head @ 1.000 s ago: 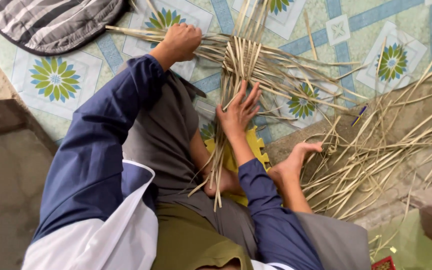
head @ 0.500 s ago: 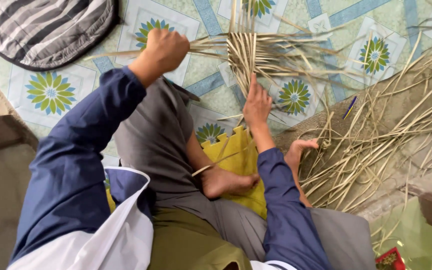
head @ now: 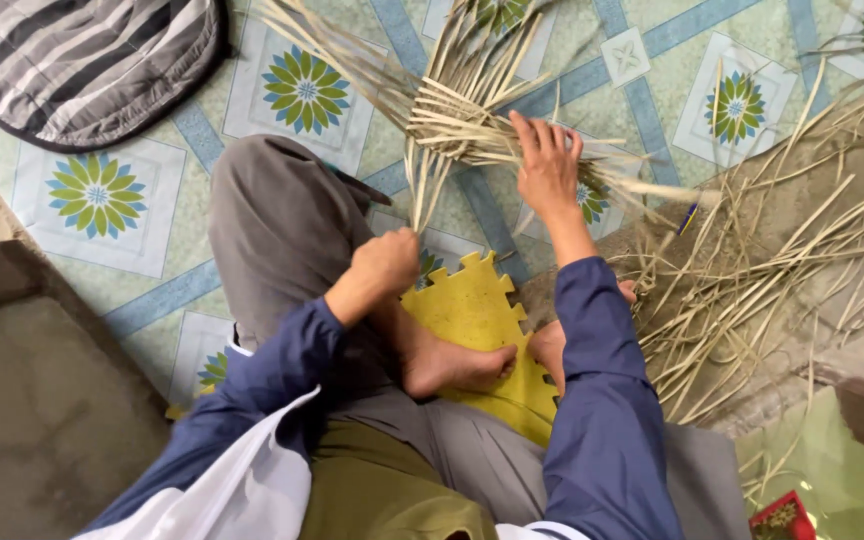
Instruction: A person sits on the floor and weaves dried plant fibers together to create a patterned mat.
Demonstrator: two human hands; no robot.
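A home floor used as a craft spot: patterned floor tiles, striped cushion, loose reed strips

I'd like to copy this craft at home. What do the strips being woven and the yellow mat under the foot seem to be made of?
The woven strips look like dried palm leaf or split reed: pale straw colour, flat, matte and fibrous, bending without snapping. The yellow mat looks like soft foam: a uniform matte surface with puzzle-style interlocking teeth along its edge. Neither can be confirmed from looks alone.
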